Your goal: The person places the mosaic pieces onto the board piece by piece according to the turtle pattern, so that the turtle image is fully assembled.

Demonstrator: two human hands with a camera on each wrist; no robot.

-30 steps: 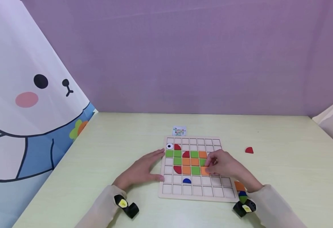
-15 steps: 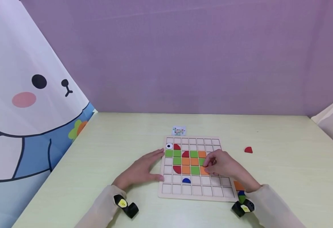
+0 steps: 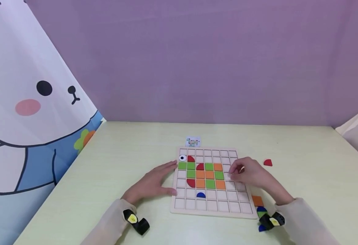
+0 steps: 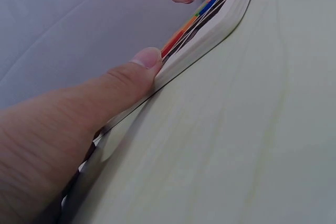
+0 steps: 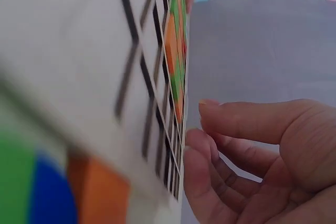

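Note:
A pale wooden grid board [image 3: 209, 213] lies on the table. Orange, green and red tiles fill a block of its cells, among them an orange tile [image 3: 220, 184] and a green tile [image 3: 219, 175]. An eye tile [image 3: 182, 158] sits near the top left corner, and a blue half-round tile [image 3: 201, 195] lower down. My left hand [image 3: 149, 182] rests against the board's left edge, thumb and fingers spread; in the left wrist view its thumb [image 4: 126, 80] touches the rim. Over the right-hand columns is my right hand [image 3: 249, 173], fingers loosely bent and holding nothing, thumb and fingertips apart in the right wrist view.
A small picture card [image 3: 193, 141] lies behind the board. Off to the right is a loose red tile [image 3: 268, 162]. By the board's lower right corner are an orange tile [image 3: 257, 200] and several blue and green pieces, partly hidden by the right wrist camera [image 3: 272, 221].
My right hand has drawn back to the right from the orange tile at the right of the tile block, leaving it and the green tile above in full view. The left hand has stayed put.

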